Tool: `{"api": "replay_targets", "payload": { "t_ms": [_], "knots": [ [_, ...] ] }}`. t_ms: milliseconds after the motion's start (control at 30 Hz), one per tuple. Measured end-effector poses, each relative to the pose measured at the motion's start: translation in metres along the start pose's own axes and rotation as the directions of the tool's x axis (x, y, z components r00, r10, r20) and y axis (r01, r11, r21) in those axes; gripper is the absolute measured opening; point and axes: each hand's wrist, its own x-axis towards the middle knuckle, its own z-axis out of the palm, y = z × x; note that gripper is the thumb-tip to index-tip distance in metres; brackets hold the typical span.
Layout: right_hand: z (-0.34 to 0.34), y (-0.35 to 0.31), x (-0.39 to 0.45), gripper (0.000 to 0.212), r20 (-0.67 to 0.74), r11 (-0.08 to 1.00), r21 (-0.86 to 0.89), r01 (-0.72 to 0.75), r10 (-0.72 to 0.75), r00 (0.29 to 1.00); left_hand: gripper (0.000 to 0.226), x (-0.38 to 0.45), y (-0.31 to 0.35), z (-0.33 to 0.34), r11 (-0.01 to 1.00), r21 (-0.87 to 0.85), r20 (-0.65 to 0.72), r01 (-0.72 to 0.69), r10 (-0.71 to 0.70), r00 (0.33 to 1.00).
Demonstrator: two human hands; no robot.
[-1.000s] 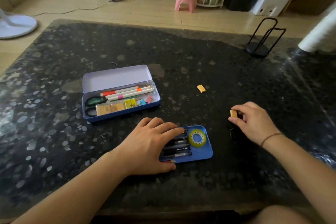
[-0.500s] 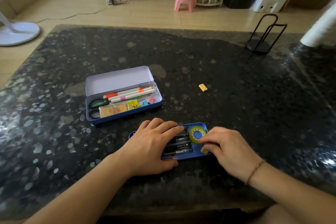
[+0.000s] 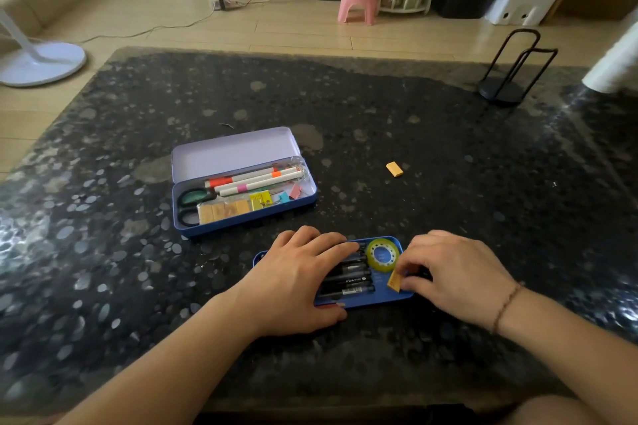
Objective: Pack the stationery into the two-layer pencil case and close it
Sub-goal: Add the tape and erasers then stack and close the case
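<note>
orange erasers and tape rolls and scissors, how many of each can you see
orange erasers: 2, one loose on the table, one in the tray at the right hand
tape rolls: 1
scissors: 1
total: 4

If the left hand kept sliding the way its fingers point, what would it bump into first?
Probably the roll of tape. The left hand lies flat on the black pens in the blue tray, fingers pointing right toward the tape just beyond them.
</note>
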Motion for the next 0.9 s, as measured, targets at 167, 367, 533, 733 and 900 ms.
{"api": "replay_targets", "payload": {
  "t_ms": [167,367,533,733,900],
  "knots": [
    [0.011,-0.001,0.0,0.021,-0.052,0.999,-0.018,0.026,-0.027,0.998,0.084,0.001,0.0,0.0,1.0,-0.017,0.001,0.002,-0.002,1.0],
    [-0.016,0.038,0.045,0.03,-0.267,0.958,0.277,-0.072,0.149,0.952,0.085,0.002,0.0,0.0,1.0,-0.02,-0.009,-0.005,0.005,1.0],
    [-0.012,0.055,0.123,0.05,-0.067,0.966,0.126,-0.226,0.235,0.97,0.084,0.001,-0.002,0.0,0.999,-0.033,-0.014,-0.007,0.007,1.0],
    [-0.012,0.054,0.093,0.02,-0.216,0.967,0.198,-0.164,0.206,0.954,0.085,0.001,-0.003,0.0,1.0,-0.027,0.001,-0.004,0.004,1.0],
    [-0.02,0.022,0.001,0.025,-0.198,0.915,0.404,-0.003,0.09,0.976,0.083,0.0,-0.002,0.002,1.0,-0.025,-0.003,0.001,-0.001,1.0]
  ]
}}
